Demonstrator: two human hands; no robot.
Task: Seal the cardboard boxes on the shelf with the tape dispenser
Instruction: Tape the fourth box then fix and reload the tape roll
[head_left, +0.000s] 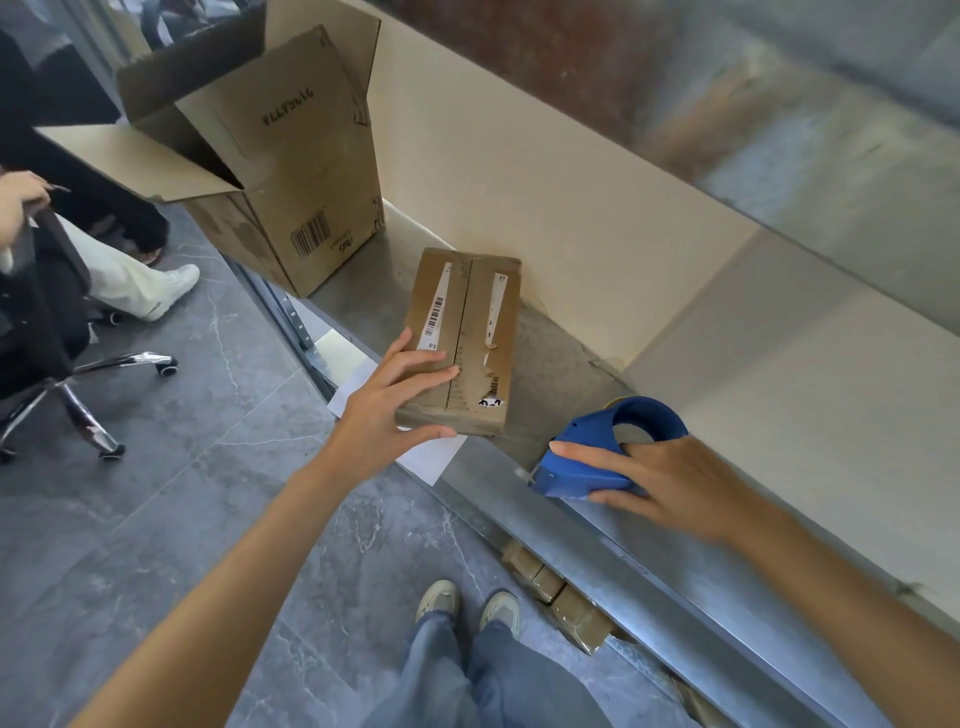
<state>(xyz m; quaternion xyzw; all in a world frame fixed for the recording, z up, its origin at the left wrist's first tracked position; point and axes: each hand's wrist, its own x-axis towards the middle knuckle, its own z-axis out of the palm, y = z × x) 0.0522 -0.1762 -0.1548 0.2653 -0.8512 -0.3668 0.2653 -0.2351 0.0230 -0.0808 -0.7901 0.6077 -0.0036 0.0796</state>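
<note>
Small cardboard box (467, 332) on shelf (550, 364), with seam and long axis running away from the person. Left hand (389, 405) spread flat on its near end. Right hand (660, 488) grips tape dispenser (587, 441), near the box's right.

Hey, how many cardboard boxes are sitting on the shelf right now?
2. A tall open box at the far end, and a small flat box under the left hand. Brown parcels show below the shelf edge, partly hidden.

Office chair (54, 338) — grey marble floor (182, 493)
</note>
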